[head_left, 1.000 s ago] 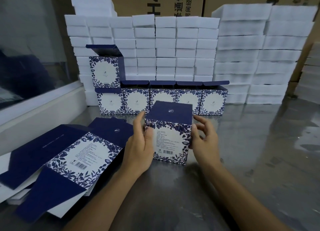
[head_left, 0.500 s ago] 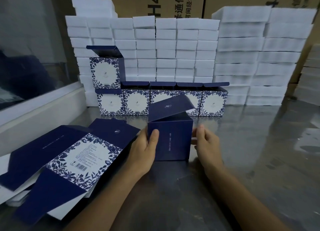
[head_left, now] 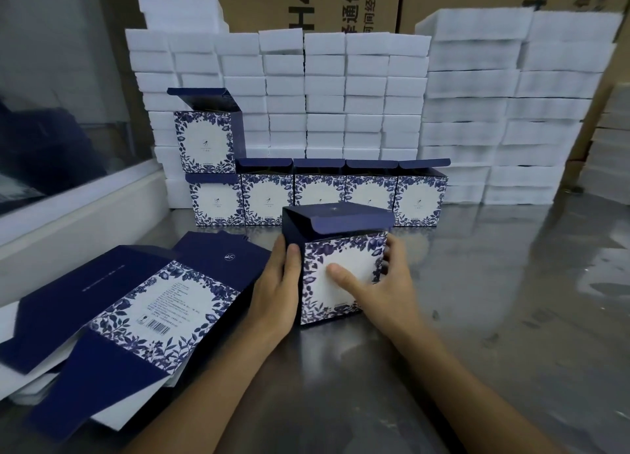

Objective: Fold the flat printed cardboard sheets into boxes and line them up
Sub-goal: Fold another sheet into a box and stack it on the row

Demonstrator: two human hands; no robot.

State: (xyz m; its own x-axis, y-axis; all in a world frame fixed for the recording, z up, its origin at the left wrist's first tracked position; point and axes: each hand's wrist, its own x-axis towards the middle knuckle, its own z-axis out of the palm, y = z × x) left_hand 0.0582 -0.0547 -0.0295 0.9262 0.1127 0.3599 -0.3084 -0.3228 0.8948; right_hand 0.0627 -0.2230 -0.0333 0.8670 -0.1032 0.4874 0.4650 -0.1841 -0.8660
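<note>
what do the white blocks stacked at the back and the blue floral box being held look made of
White stacked blocks: probably foam, matte, with soft, slightly ragged edges and no sheen.
Blue floral printed box: thin printed cardboard, smooth and matte, with crisp creases and a thin navy lid flap. The left hand and right hand hold it.

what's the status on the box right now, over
Left hand and right hand grip the folded box, upright, lid flap part open. Path to the finished row unobstructed.
</note>
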